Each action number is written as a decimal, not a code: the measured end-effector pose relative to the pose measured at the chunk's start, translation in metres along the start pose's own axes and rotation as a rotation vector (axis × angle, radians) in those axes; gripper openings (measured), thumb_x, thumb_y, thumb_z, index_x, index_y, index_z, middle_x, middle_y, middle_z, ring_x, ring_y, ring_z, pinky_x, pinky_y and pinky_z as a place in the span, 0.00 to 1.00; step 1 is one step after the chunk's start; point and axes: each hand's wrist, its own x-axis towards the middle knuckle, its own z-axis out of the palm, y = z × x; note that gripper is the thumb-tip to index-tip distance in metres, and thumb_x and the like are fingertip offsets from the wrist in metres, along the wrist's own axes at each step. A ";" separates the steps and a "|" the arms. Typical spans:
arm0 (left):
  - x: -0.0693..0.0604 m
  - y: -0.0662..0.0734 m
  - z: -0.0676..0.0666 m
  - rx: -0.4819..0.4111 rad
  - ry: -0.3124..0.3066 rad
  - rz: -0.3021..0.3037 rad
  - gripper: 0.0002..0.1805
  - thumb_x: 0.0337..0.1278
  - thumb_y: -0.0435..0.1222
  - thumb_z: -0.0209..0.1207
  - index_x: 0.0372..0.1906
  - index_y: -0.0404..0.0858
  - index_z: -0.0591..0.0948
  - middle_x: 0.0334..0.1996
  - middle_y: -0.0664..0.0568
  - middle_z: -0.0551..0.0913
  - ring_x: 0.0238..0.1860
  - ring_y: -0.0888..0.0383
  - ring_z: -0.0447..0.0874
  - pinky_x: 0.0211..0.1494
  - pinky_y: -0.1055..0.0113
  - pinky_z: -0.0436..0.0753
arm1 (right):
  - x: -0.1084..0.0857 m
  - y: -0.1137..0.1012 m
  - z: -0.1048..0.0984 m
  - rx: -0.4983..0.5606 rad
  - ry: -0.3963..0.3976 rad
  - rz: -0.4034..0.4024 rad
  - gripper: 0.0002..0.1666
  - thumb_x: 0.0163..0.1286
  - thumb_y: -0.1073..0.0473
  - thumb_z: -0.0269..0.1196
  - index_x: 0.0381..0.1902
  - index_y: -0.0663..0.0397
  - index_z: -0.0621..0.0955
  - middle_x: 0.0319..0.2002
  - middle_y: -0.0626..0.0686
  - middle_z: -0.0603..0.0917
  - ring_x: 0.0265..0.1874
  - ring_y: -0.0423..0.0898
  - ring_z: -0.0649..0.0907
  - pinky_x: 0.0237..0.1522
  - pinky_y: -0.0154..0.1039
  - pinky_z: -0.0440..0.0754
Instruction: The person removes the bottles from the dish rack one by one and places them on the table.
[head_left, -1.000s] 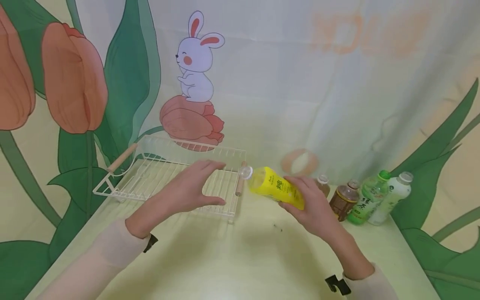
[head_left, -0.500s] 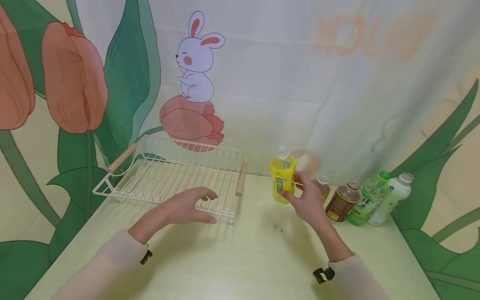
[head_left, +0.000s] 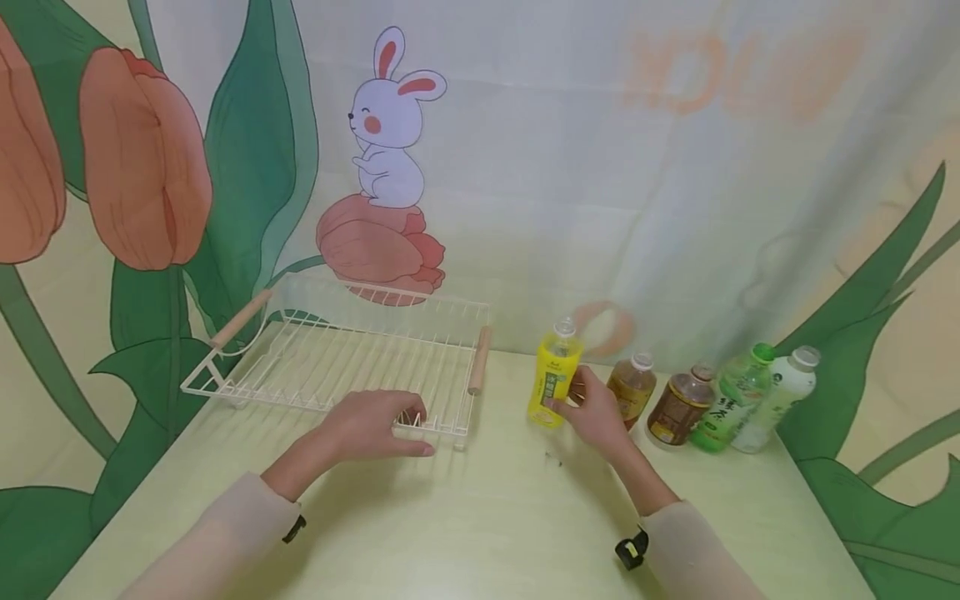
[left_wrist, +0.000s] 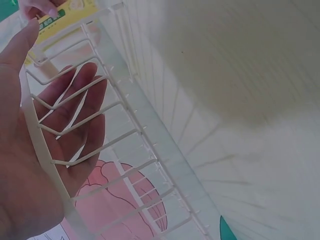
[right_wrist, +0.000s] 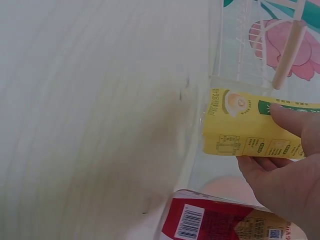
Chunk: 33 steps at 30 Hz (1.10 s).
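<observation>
In the head view my right hand holds a yellow-labelled drink bottle by its side, nearly upright with a slight tilt. Its base is at or just above the table; I cannot tell if they touch. The right wrist view shows thumb and fingers on either side of the yellow label. My left hand is at the front right edge of a white wire rack with wooden handles. Through the wires in the left wrist view, its loosely bent fingers appear beyond the rim, thumb on the near side.
Right of the yellow bottle stand an amber drink bottle, a brown-labelled bottle, a green tea bottle and a white-green bottle. They are on a pale table, before a printed curtain.
The yellow bottle has gone from lying tilted between both hands to nearly upright, lowered toward the table beside the amber bottle. My left hand has come down to the rack's front edge.
</observation>
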 end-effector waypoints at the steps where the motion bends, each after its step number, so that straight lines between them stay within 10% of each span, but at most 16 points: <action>1: 0.000 0.000 0.000 0.014 0.007 -0.001 0.25 0.52 0.68 0.71 0.45 0.57 0.84 0.39 0.68 0.83 0.41 0.65 0.82 0.45 0.60 0.81 | 0.001 0.001 0.000 -0.003 -0.012 0.012 0.34 0.71 0.61 0.73 0.70 0.57 0.72 0.65 0.61 0.80 0.69 0.62 0.78 0.71 0.56 0.75; 23: 0.002 0.007 0.000 0.027 0.018 -0.002 0.25 0.50 0.68 0.72 0.43 0.57 0.85 0.39 0.68 0.85 0.41 0.65 0.83 0.44 0.59 0.81 | 0.000 0.010 -0.020 -0.051 -0.184 0.051 0.36 0.76 0.64 0.67 0.76 0.57 0.67 0.71 0.65 0.77 0.72 0.64 0.75 0.70 0.59 0.76; 33: -0.006 0.001 -0.006 -0.087 -0.001 -0.017 0.34 0.50 0.70 0.70 0.55 0.53 0.83 0.47 0.63 0.86 0.48 0.60 0.85 0.50 0.57 0.84 | -0.035 -0.024 -0.032 -0.321 -0.400 0.106 0.44 0.78 0.52 0.66 0.79 0.69 0.62 0.72 0.71 0.73 0.71 0.67 0.75 0.69 0.62 0.75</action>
